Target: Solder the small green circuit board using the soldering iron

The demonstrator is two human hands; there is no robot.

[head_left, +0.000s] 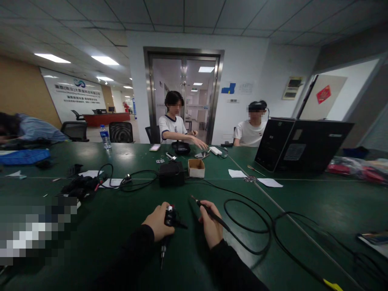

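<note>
My right hand [211,226] is closed around a soldering iron [209,211] like a pen. The iron's tip points up and to the left, and its black cable trails off to the right. My left hand [158,223] grips a small black device [170,217] with a silver and red top. Its exact kind I cannot make out. The iron's tip and the device are apart. Just below my left hand, a thin screwdriver-like tool [163,252] with a metal shaft lies on the green table [194,266], its upper end partly hidden.
Ahead stand a black box [171,173] and an open cardboard box [196,168]. Looped cable [247,226] covers the right side, before a computer case [303,145]. Tangled black parts [81,186] lie left. A water bottle [105,137] and two seated people are across the table.
</note>
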